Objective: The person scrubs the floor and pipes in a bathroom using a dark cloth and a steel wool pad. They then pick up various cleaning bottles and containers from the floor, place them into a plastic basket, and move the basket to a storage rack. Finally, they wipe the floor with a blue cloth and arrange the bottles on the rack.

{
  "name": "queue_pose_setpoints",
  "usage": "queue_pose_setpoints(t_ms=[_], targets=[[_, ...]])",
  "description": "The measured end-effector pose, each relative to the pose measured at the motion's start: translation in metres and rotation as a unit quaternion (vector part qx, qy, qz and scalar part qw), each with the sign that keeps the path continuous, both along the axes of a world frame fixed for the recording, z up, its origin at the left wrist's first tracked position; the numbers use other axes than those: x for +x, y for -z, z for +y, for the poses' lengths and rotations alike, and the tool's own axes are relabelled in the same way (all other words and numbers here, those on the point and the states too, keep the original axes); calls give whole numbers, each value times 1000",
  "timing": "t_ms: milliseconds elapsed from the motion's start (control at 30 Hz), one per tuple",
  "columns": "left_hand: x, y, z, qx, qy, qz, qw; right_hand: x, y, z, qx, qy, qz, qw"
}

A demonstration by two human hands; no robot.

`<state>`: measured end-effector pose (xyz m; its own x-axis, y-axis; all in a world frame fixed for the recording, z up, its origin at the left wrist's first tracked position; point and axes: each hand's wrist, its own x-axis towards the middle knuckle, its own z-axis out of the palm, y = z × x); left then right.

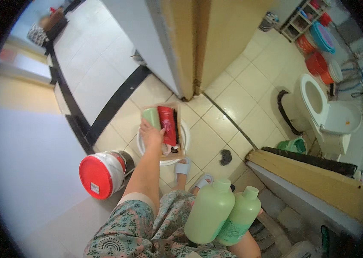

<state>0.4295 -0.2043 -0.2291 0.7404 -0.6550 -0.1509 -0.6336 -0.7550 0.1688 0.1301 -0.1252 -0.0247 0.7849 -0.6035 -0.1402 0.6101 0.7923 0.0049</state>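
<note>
My left hand [150,134] reaches down into a pinkish rectangular basket [180,150] and grips a pale green bottle [151,114]. Beside that bottle in the basket lie a shiny red pouch [168,124] and a dark slim item; smaller things near my wrist are hard to make out. Close to my body, two light green bottles are held upright, a larger one [209,210] and a smaller one [239,219] with pale caps. My right hand [260,211] is around them, mostly hidden behind the smaller bottle.
Under the basket is a round white stool or lid [186,136]. A red-lidded white bucket [95,177] stands at the left. A dark crumpled cloth [225,157] lies on the tiles. Right of the doorway are a toilet [312,96], buckets and a rack; a person [46,32] is far left.
</note>
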Motion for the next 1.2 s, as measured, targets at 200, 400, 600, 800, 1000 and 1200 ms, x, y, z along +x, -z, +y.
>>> queue_pose_setpoints(t_ms=[200,400,600,800,1000,1200], targets=[[13,-19,-9,-39,-51,143,988,-9,-23,-14,-21,62,18,998],[47,-61,25,-225,-239,664,672,-27,-69,-28,-51,158,31,986],[35,-244,77,-191,-113,759,612,-45,-139,-45,-97,271,58,956],[42,-353,64,-232,2,833,503,-36,-195,-76,-130,341,41,930],[26,-422,13,-236,164,752,593,-29,-215,-103,-119,380,4,917],[-5,-461,-53,-256,187,742,591,-40,-206,-166,-139,312,-28,940]])
